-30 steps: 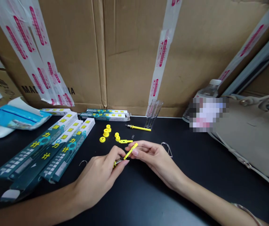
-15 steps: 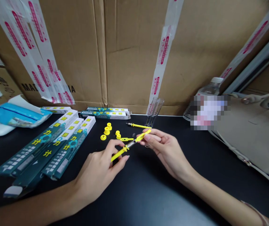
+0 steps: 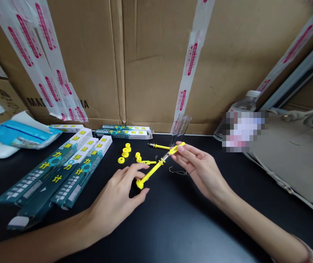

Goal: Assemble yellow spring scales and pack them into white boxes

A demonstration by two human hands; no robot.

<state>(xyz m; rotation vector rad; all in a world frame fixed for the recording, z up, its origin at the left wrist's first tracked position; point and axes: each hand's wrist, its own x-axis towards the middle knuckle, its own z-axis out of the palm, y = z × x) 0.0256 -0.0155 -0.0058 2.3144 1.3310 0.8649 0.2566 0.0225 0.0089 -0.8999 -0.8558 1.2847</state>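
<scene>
My right hand (image 3: 200,160) pinches a flat yellow tab (image 3: 176,148) at the upper end of a yellow spring scale rod (image 3: 152,172). A short metal section joins tab and rod. The rod slants down to the left and ends in a wider yellow knob (image 3: 139,183). My left hand (image 3: 118,190) is around that knob with thumb and fingers apart; whether a finger touches it is hard to see. Below my right hand lies a wire hook (image 3: 176,171). Several yellow collars (image 3: 125,152), a second flat yellow tab (image 3: 149,162) and a small spring (image 3: 156,157) lie beyond.
Another yellow rod (image 3: 160,147) lies behind, near upright clear tubes (image 3: 183,126). Printed boxes (image 3: 71,164) lie at left, with more boxes (image 3: 123,132) along the cardboard wall (image 3: 151,73). A blue packet (image 3: 25,131), a bottle (image 3: 248,102) and a beige bag (image 3: 287,153) flank the black table (image 3: 186,226).
My right hand has moved up and right with the tab and rod. The rod has slid out of my left fingers, exposing its knob, and the wire hook now shows more fully.
</scene>
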